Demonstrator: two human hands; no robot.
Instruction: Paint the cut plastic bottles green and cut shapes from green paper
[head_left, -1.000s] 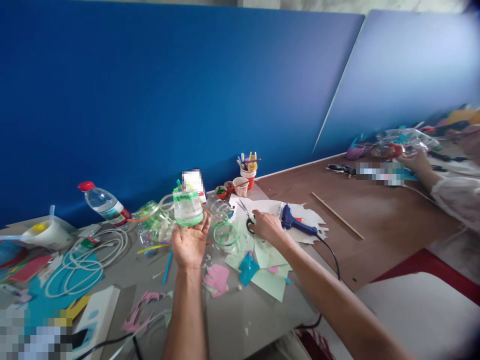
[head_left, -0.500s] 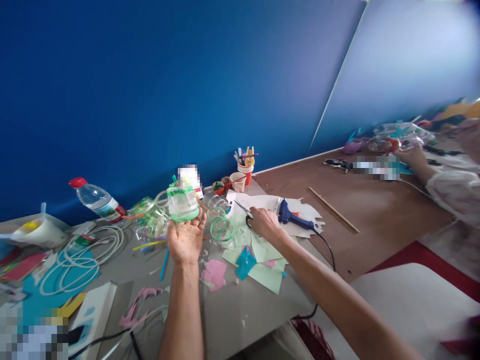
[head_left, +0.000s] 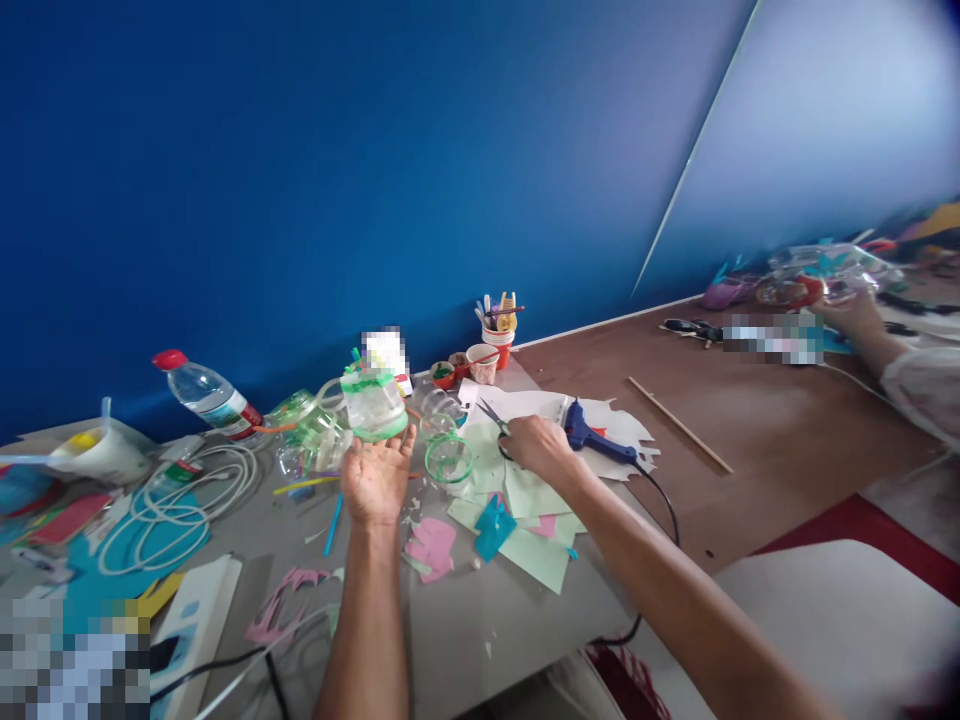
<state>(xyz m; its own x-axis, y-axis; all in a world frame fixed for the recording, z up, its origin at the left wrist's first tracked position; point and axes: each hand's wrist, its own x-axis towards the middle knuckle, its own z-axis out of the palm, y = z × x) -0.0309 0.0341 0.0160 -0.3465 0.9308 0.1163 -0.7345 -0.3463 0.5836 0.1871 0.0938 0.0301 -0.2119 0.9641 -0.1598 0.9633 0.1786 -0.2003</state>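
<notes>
Palm up, my left hand (head_left: pixel 375 472) supports a clear plastic cup (head_left: pixel 373 405) with green bands at its top and bottom. Some of the fingers are hidden behind and under the cup. My right hand (head_left: pixel 541 450) is closed around the handles of a pair of scissors (head_left: pixel 493 415), over the papers. The blades point up and left, spread slightly apart. Between the hands stands a clear ring-shaped piece with a green rim (head_left: pixel 449 458). A blue glue gun (head_left: pixel 592 436) lies just right of my right hand.
A red-capped bottle (head_left: pixel 206 393) leans at the left, near a coiled white cable (head_left: pixel 225 500). Pale green paper (head_left: pixel 536 555) and pink and blue cut-outs lie in front. Paper cups (head_left: pixel 484 363) stand by the wall. A wooden stick (head_left: pixel 679 424) and another person's hand (head_left: pixel 859 318) are at right.
The scissors' blades have spread apart. The whole view has shifted slightly, so things appear farther right. My left hand still supports the cup.
</notes>
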